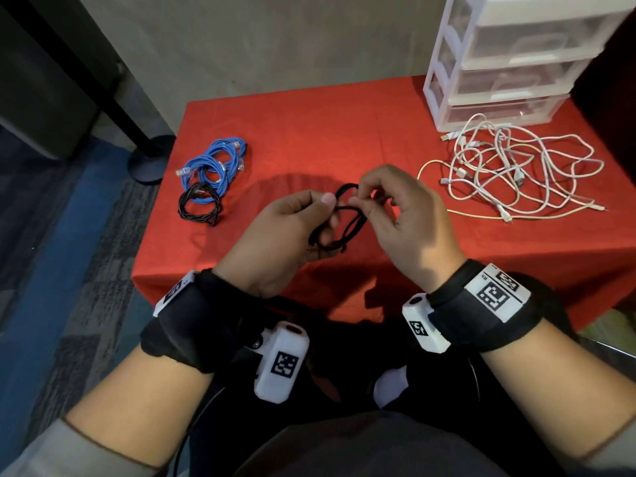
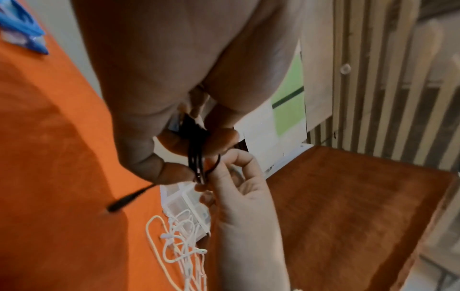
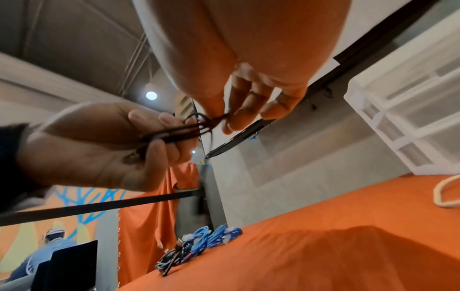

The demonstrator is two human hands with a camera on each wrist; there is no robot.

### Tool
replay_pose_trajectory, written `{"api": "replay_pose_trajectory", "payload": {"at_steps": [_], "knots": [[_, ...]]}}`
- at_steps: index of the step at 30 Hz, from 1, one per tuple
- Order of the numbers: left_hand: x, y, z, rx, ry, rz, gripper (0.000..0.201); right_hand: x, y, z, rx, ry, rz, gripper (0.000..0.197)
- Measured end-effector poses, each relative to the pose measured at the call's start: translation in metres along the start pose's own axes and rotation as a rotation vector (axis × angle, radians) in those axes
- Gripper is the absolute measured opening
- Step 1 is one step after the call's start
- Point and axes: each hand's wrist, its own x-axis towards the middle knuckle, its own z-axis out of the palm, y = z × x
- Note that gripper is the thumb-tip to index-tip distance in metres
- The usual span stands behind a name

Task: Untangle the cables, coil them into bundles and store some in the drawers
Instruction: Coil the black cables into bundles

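Cable in hand: a thin black cable wound into a small coil [image 1: 339,220] is held in the air above the near middle of the red-cloth tabletop [image 1: 309,125], close to the person's chest, probably so the loops stay together while the end is wrapped.
Left hand: the left hand [image 1: 285,232] is closed around the loops, thumb on top and fingers curled beneath; it seems to serve as the anchor that keeps the coil's shape.
Right hand: the right hand [image 1: 402,215] pinches a strand at the coil's top between thumb and forefinger, its other fingers loosely spread; likely it is tucking or winding the tail round the bundle.
Loose end: in the left wrist view a black plug end [image 2: 124,200] hangs free below the grip.
Finished bundles: coiled blue network cables [image 1: 216,163] with a coiled black cable [image 1: 199,208] just in front lie at the far left, apparently set aside as done.
Still to do: a tangle of white and cream cables [image 1: 509,166] lies at the right, just before the clear plastic drawer unit [image 1: 509,63], whose drawers look closed.
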Motion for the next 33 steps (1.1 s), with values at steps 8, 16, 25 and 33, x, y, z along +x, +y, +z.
{"api": "replay_pose_trajectory", "payload": {"at_steps": [8, 16, 25, 33], "knots": [[0.004, -0.003, 0.000, 0.245, 0.088, 0.237, 0.022, 0.000, 0.005, 0.001, 0.345, -0.169, 0.305, 0.011], [0.011, 0.007, -0.019, 0.409, -0.036, 0.232, 0.025, 0.019, -0.003, -0.028, 0.293, -0.297, 0.385, 0.019], [0.010, -0.001, -0.016, 0.961, -0.038, 0.524, 0.016, 0.014, -0.008, -0.020, 0.391, -0.328, 0.585, 0.046], [0.013, -0.014, -0.021, 1.036, 0.006, 0.526, 0.023, 0.009, 0.008, -0.028, 0.298, -0.367, 0.506, 0.024]]}}
